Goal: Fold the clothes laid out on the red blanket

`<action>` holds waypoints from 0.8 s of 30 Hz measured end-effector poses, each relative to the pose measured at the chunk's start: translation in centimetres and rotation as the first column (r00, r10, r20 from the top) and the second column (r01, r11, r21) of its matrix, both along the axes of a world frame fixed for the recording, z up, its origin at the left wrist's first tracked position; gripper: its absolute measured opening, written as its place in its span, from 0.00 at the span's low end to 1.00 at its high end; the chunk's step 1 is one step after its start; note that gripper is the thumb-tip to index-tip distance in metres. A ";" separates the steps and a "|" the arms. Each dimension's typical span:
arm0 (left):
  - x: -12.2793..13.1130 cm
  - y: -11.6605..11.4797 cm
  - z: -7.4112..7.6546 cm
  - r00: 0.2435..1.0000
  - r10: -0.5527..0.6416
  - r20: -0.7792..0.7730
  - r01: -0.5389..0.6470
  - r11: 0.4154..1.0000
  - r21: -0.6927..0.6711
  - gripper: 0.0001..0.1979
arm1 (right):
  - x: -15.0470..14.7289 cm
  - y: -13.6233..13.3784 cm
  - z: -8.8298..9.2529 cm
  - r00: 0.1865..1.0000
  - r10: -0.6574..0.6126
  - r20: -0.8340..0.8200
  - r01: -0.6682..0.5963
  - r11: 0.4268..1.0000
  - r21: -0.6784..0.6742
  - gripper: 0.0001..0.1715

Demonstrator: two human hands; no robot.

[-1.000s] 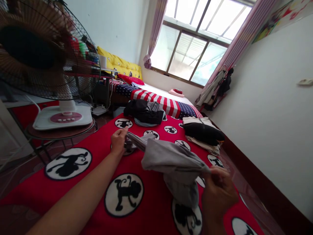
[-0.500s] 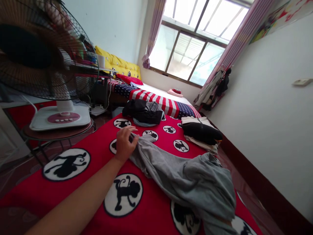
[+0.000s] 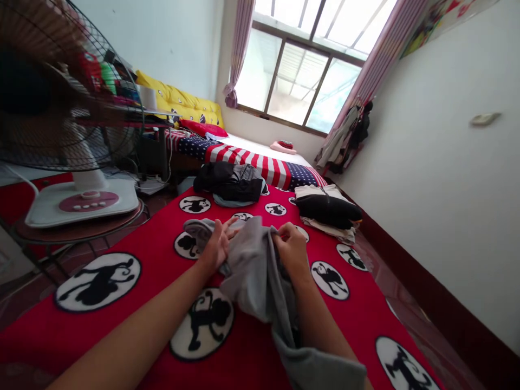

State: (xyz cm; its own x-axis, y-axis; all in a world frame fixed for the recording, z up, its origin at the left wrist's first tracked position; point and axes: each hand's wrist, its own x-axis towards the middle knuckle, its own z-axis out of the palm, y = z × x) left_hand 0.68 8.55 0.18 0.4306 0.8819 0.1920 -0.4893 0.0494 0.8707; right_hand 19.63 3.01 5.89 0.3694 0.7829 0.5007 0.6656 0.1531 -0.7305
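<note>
Right hand (image 3: 291, 249) now pinching grey garment (image 3: 247, 271) over red blanket (image 3: 361, 314); left hand (image 3: 219, 246) loose, fingers spread. Cloth was stretched out, now bunched between hands (one end's draped over right forearm), so layout's lost.

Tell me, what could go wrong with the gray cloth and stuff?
The gray cloth might slip or crease: it's bunched up, the right hand pinches only part of it, and the left hand is open. It could snag on the right forearm, since its lower end lies across it. The folded pile could topple if bumped, sitting near the edge of the red cover.
</note>
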 end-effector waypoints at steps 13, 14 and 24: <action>-1.3 1.0 -0.9 0.909 -0.002 -0.417 0.066 0.988 0.139 0.25 | 4.3 -2.7 -4.8 0.983 -0.035 -0.181 0.025 0.998 -0.055 0.21; -1.3 1.0 -0.9 0.921 -0.004 -0.390 0.049 0.993 0.105 0.23 | 4.7 -3.2 -4.5 0.987 -0.050 -0.154 0.042 0.998 -0.055 0.21; -1.8 1.4 -0.3 0.991 0.132 -0.014 -0.131 0.960 -0.248 0.16 | 7.2 -7.0 -6.6 0.969 0.174 0.176 -0.117 0.948 -0.296 0.11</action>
